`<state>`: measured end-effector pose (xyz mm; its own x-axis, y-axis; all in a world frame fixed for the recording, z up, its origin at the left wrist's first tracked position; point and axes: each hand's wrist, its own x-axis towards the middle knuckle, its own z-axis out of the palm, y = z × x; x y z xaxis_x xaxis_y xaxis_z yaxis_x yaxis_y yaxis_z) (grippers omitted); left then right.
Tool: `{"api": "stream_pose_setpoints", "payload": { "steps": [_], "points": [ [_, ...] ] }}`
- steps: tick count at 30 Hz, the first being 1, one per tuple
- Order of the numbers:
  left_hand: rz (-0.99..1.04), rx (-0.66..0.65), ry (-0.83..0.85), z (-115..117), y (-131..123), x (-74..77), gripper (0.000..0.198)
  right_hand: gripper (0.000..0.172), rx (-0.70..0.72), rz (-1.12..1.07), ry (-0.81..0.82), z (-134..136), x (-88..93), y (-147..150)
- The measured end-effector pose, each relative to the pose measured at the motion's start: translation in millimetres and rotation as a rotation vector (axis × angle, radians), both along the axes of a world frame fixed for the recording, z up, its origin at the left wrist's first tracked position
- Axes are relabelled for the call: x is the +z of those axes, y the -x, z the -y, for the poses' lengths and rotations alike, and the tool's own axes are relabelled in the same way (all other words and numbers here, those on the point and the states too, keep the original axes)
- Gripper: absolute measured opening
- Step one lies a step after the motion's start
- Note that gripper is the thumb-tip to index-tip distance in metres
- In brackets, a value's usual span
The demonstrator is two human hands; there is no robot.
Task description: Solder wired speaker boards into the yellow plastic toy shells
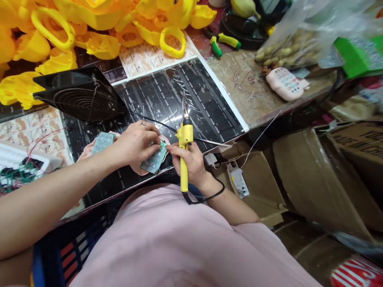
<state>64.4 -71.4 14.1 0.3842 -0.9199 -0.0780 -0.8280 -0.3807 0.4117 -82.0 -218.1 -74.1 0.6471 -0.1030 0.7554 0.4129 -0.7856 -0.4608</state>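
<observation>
We note the green circuit board [153, 160] right of the black fan [82, 97] and nearer us, over a pink shell [138, 170]. Left hand [138, 144]: fingers curled nearly closed, tips at the board's edge; whether they pinch it, we cannot tell. Right hand [194, 163], farther right of the fan, closed around a yellow soldering iron [185, 137], tip pointing away from us. Yellow plastic parts [103, 46] heaped behind the fan.
</observation>
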Motion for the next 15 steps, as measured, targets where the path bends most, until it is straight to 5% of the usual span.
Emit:
{"api": "stream_pose_setpoints", "payload": {
  "steps": [15],
  "points": [
    [-0.044, 0.118, -0.071, 6.9, -6.3, -2.8, 0.016, 0.03, 0.008, 0.033, 0.029, 0.2, 3.7, -1.6]
  ]
}}
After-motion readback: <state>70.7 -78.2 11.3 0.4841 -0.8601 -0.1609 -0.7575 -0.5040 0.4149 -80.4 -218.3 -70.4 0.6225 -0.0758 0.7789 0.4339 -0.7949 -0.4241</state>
